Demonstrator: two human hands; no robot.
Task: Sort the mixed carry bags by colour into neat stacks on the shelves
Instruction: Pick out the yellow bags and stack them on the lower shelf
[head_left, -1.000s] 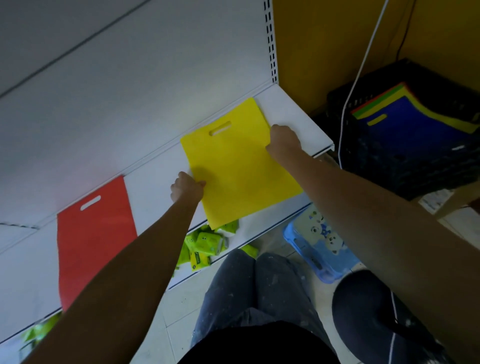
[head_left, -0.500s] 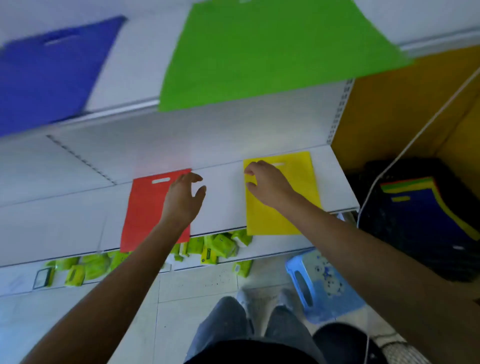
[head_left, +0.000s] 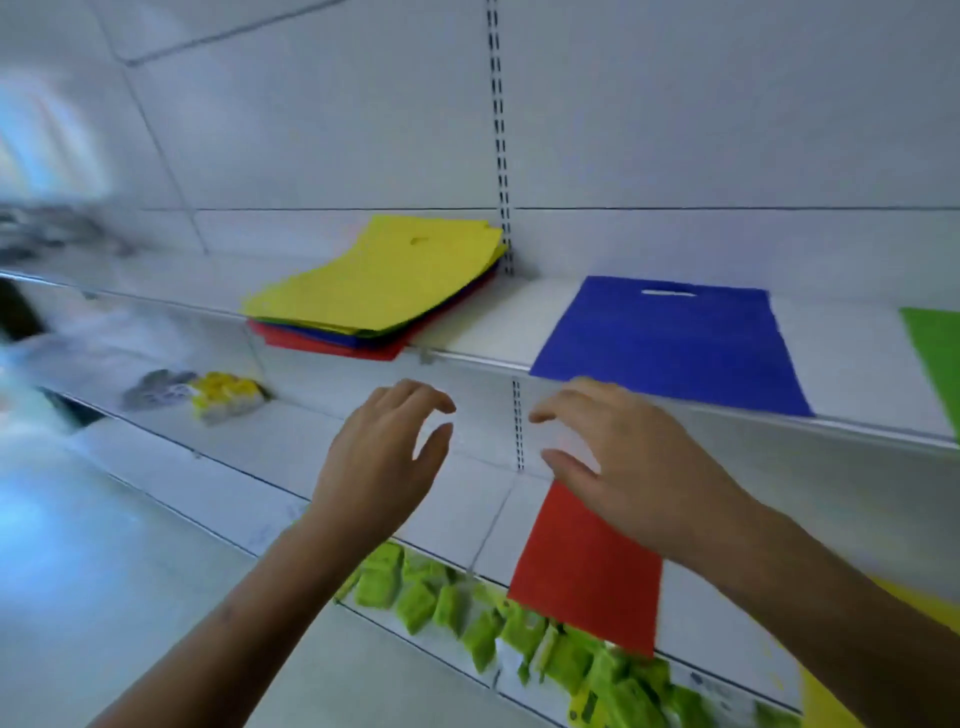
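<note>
A mixed pile of carry bags (head_left: 379, 291), yellow on top with blue and red beneath, lies on the upper shelf (head_left: 483, 332). To its right on that shelf lie a single blue bag (head_left: 675, 345) and the edge of a green bag (head_left: 937, 353). A red bag (head_left: 587, 566) lies on the lower shelf, partly under my right hand; a sliver of a yellow bag (head_left: 821, 696) shows at the lower right. My left hand (head_left: 387, 462) and my right hand (head_left: 618, 462) hover empty with relaxed fingers between the two shelves, below the mixed pile.
Several green packets (head_left: 519, 629) fill the bottom shelf. A yellow pack (head_left: 226, 397) and a grey item (head_left: 156, 389) sit on the middle shelf at left. A slotted upright (head_left: 501, 156) runs down the back wall. The far left is blurred.
My view swung up and left from the lower shelf. Both hands let go of the yellow bag and rose, empty, toward the upper shelf with the mixed pile.
</note>
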